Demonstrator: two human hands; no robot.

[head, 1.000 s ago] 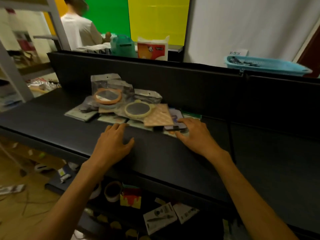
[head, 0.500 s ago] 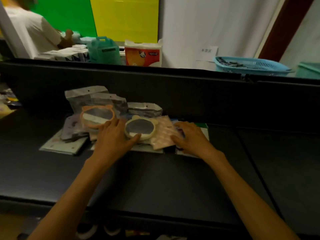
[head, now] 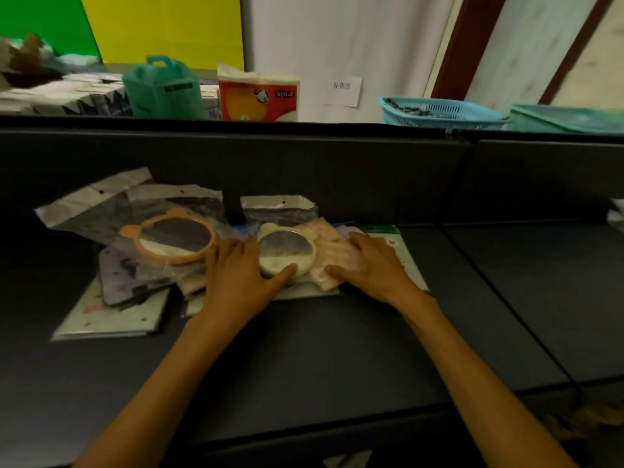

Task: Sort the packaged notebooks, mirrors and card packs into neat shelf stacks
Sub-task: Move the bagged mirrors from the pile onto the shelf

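Dark shelf (head: pixel 337 349) with raised back panel. Directly on it, left of centre: flat notebooks (head: pixel 111 319) in clear wrap, bottom layer of a loose heap. Another notebook (head: pixel 407 261) at heap's right edge, flat on shelf.

Tissue pack (head: pixel 258 97): "2rolls", mirrored; wall sign (head: pixel 342 91): "补货区".

Bare dark shelf (head: pixel 337 349) near and to the right; far-left blocked by heaped packets (head: pixel 141 265), hemmed behind by back panel (head: pixel 337 170).
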